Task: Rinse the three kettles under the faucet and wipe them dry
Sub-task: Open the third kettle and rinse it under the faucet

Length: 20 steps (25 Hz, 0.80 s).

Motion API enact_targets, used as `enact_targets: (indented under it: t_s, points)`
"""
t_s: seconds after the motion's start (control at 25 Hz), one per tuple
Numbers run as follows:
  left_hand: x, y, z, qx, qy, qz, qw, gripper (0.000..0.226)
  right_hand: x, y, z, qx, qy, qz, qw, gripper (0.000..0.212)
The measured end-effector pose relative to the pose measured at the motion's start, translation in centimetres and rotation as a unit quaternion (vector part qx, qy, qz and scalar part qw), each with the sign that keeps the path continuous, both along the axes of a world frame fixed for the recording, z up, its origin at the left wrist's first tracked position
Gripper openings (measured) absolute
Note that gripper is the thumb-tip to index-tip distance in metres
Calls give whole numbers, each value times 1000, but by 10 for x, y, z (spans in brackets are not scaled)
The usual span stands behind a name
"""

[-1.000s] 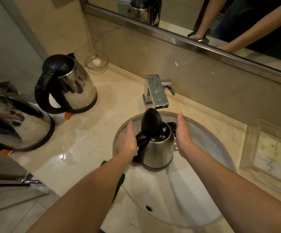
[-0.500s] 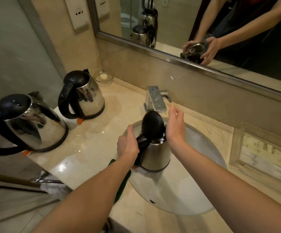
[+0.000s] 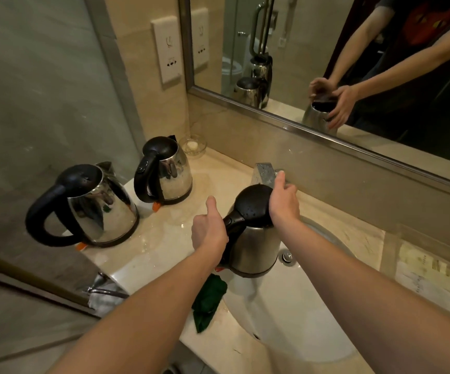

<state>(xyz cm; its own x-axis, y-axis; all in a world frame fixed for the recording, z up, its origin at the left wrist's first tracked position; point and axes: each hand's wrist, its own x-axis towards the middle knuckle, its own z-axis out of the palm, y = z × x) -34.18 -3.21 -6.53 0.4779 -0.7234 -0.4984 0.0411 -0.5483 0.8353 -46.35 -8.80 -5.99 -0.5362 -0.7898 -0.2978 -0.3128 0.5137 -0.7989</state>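
Note:
A steel kettle [image 3: 256, 247] with a black handle and a wet black lid hangs upright over the white sink basin [image 3: 302, 327], just below the faucet [image 3: 263, 176]. My left hand [image 3: 209, 228] grips its handle, thumb pointing up. My right hand [image 3: 283, 202] curls over the far edge of the lid, and the mirror shows its fingers wrapped around the kettle's front. Two more steel kettles stand on the counter at the left, a near one [image 3: 102, 211] and a far one [image 3: 171, 176]. A crumpled green cloth [image 3: 209, 299] lies on the sink's front rim.
A small glass dish [image 3: 193, 145] sits in the back corner by the mirror. A clear tray [image 3: 431, 268] holding printed cards is at the right. A towel bar [image 3: 105, 290] sticks out below the counter's left edge. A wall socket [image 3: 168, 49] is above the kettles.
My right hand left the faucet lever and came onto the kettle's lid, which has dropped from upright to lowered. My view has risen and pulled back; my left hand keeps the handle.

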Motion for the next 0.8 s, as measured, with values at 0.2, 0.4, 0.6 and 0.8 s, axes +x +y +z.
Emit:
enact_targets:
  t_s: [0.2, 0.4, 0.6, 0.8]
  points:
    - [30, -2, 16, -9, 1, 36, 999, 57, 27, -7, 8, 24, -113, 28, 993, 70]
    - [68, 2, 24, -26, -5, 84, 996, 54, 67, -5, 10, -2, -101, 63, 993, 62]
    - [110, 11, 21, -28, -6, 128, 991, 54, 114, -4, 9, -8, -72, 116, 991, 59]
    - [146, 19, 18, -44, -1, 160, 986, 48, 155, -7, 2, -16, -117, 138, 983, 58]
